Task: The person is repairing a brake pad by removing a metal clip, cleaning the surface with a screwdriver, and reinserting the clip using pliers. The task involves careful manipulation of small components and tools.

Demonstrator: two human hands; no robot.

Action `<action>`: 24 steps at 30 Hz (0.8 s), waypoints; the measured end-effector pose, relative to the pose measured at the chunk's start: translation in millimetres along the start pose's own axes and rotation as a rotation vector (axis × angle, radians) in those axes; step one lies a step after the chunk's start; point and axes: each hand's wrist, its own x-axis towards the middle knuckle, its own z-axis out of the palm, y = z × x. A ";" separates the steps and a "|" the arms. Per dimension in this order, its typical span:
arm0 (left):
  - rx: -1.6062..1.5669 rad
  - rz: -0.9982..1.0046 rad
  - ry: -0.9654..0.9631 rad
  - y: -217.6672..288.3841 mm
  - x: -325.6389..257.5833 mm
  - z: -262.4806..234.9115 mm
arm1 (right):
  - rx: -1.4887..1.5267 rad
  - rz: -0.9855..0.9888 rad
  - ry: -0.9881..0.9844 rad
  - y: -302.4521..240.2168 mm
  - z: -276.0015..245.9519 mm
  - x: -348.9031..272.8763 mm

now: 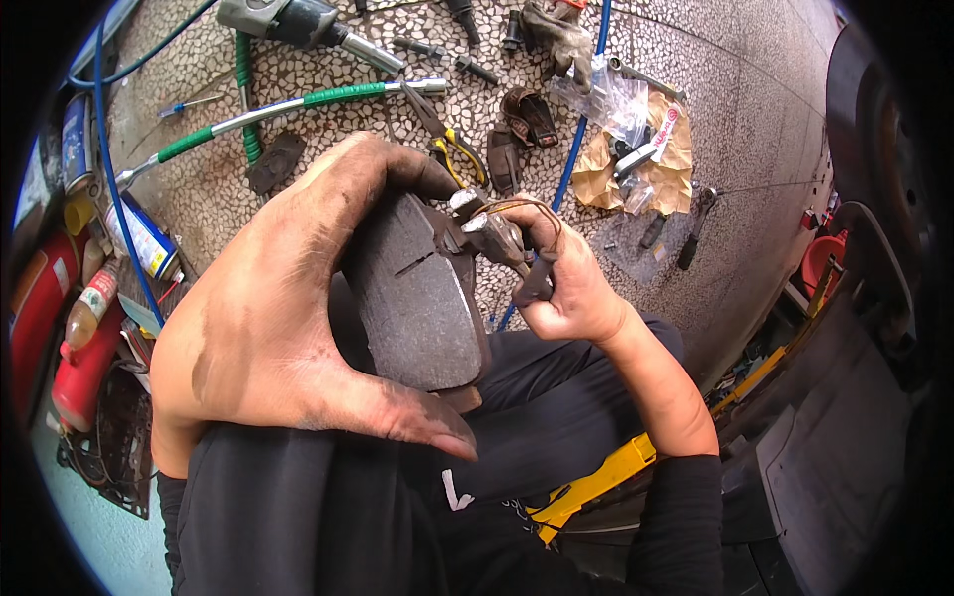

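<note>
Above my lap, my left hand [263, 288] grips a dark brake pad [422, 308] by its edges, fingers over the far end and thumb along the near one. The pad's flat grey friction face, with a short slot, is turned up. My right hand [576, 288] is closed round a metal-headed tool [494, 236] that looks like pliers. Its head meets the pad's right edge, and a thin brown wire [527, 203] loops over it. My fingers hide much of its handles. Dark grime marks my left hand.
On the speckled floor ahead lie yellow-handled pliers [449, 142], a green-wrapped bar [328, 96], an impact wrench [288, 22], worn pads [505, 159] and brown paper [651, 154] with plastic bags. A blue hose [571, 164] crosses it. Cans and red bottles stand left; dark car parts [835, 467] right.
</note>
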 end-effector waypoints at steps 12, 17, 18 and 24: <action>-0.031 0.057 0.012 1.6 5.0 1.7 | -0.057 0.043 -0.053 -6.5 -7.3 -2.1; 0.017 0.124 0.007 0.1 7.0 0.7 | -0.056 -0.013 -0.001 -3.3 -8.9 -2.7; 0.036 0.133 0.007 0.8 6.4 0.2 | -0.082 -0.040 0.004 -3.3 -8.7 -2.1; -0.020 0.126 0.010 -6.3 8.9 1.4 | -0.152 -0.104 0.040 -13.5 -10.7 6.7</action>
